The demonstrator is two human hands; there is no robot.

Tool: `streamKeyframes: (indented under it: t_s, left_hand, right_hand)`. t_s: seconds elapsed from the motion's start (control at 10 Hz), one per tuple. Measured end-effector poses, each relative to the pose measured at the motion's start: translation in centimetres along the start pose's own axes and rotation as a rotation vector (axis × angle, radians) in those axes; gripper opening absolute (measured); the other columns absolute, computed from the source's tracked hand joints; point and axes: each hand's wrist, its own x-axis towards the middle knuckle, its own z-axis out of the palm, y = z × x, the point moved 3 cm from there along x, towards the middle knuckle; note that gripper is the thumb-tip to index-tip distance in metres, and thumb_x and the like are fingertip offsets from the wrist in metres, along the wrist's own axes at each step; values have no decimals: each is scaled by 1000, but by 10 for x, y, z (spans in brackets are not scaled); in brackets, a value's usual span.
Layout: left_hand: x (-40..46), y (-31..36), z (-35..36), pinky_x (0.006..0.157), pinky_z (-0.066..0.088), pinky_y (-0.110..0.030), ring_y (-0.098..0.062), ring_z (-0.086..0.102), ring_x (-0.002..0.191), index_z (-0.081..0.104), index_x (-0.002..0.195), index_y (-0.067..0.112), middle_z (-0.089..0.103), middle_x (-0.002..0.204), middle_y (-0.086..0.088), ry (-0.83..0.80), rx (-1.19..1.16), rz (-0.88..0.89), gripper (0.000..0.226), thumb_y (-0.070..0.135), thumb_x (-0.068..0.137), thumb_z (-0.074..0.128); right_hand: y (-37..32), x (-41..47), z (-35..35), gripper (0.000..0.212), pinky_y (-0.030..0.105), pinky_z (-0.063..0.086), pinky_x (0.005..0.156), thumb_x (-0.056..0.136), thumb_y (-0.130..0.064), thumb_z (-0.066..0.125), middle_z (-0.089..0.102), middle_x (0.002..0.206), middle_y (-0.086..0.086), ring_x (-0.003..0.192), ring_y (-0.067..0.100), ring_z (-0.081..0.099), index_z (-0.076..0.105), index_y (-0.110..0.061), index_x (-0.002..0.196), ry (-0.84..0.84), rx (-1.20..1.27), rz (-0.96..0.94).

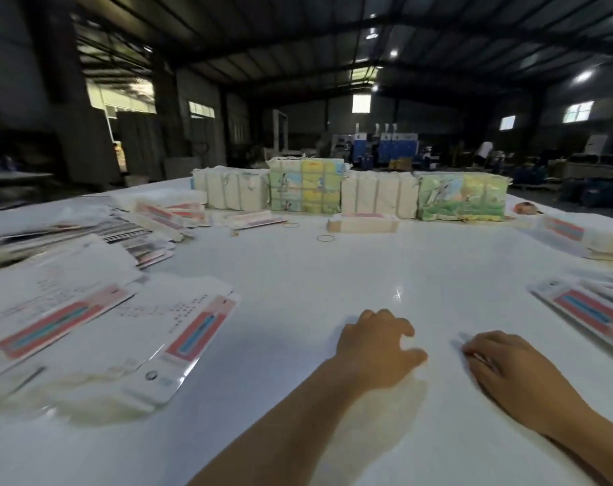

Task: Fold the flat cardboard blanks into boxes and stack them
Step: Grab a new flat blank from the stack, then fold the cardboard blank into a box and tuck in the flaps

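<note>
Head view: a wide white table [298, 282] is seen from above and behind the person's 2 bare forearms. The left hand [377, 349] is laid on the tabletop near the middle, fingers loosely curled and thumb spread toward the right — nothing is held in it. The right hand [501, 363] is set just beside it, apart from it, palm down with fingers bent toward the table; nothing is gripped there either.

The flat cardboard blanks [178, 331] are spread at the left of the table, well apart from both hands: white sheets printed with a red-and-blue strip, overlapping one another, with a fanned heap of more blanks [129, 236] behind them. More of the same printed blanks [589, 310] are laid at the right edge, near the right hand but not touched by it.

1 folded box [363, 223] is stood on the far half of the table, alone, with 2 rubber bands [325, 238] lying near it. Behind it a row of wrapped bundles [350, 191] is lined across the far edge — some plain white, some with coloured pictures.

Beyond the table a dim workshop hall is seen, with blue machines [385, 145] at the back. Motion blur softens the left side, so the print on the blanks cannot be read.
</note>
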Motion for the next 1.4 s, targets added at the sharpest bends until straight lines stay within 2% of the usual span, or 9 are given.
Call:
streamKeyframes:
  t_s: [0.2,0.3,0.4,0.6,0.7,0.8,1.0,1.3,1.4]
  left_hand:
    - [-21,-112,-106,94,41,-38,-27,43,118,53,119,17,48,127,-8,119,164,-582,49,39,77,64]
    - [-55,-168,-131,94,35,-43,-29,35,124,46,125,17,39,131,-10,70,296,-842,74,57,67,70]
    - [-76,-195,-135,88,34,-43,-28,35,123,39,129,17,38,130,-10,47,378,-959,95,69,57,72]
    - [-69,-196,-137,95,31,-43,-28,36,122,36,127,13,41,127,-12,90,314,-1040,98,59,53,80]
    - [-65,-193,-134,98,28,-43,-30,30,127,28,129,13,35,132,-13,145,346,-1023,99,51,56,82]
    - [-63,-185,-131,94,31,-42,-30,37,123,26,128,15,42,128,-12,222,374,-954,90,40,61,81]
    - [-54,-156,-136,51,36,-27,-13,53,72,34,109,21,59,99,0,333,270,-737,31,28,89,56]
    - [3,-5,-51,56,38,-19,-5,49,66,42,96,42,64,117,8,258,105,-37,4,45,97,39]
    - [6,9,-20,63,48,-19,-6,53,68,47,97,39,67,110,11,285,113,104,11,46,96,38]
  right_hand:
    - [13,6,13,23,42,51,76,74,-2,73,70,92,3,86,36,65,72,-24,81,74,65,7]
    - [29,18,32,35,34,44,87,78,-7,70,64,98,-27,96,15,61,69,-42,79,49,167,18]
    - [45,33,72,89,23,18,110,89,8,54,36,97,-64,100,-20,35,50,-78,66,-66,342,81]
    - [51,41,78,108,23,17,105,88,17,46,37,80,-65,87,-23,34,34,-84,52,-39,446,104]
    - [32,21,37,64,39,43,94,78,12,65,69,84,-21,90,9,59,64,-52,67,89,243,-1]
    - [15,10,14,33,43,50,77,71,8,72,68,83,6,78,34,64,69,-23,77,147,114,-56]
    - [-1,5,2,22,35,43,74,82,-7,67,61,86,-6,82,25,58,66,-28,79,59,90,-43]
    - [-8,0,-5,24,25,40,87,94,-22,50,60,115,1,107,20,52,66,-16,112,-21,43,20]
    - [-4,1,-7,26,25,48,75,88,-13,50,65,106,2,93,21,59,67,-15,108,-42,165,75]
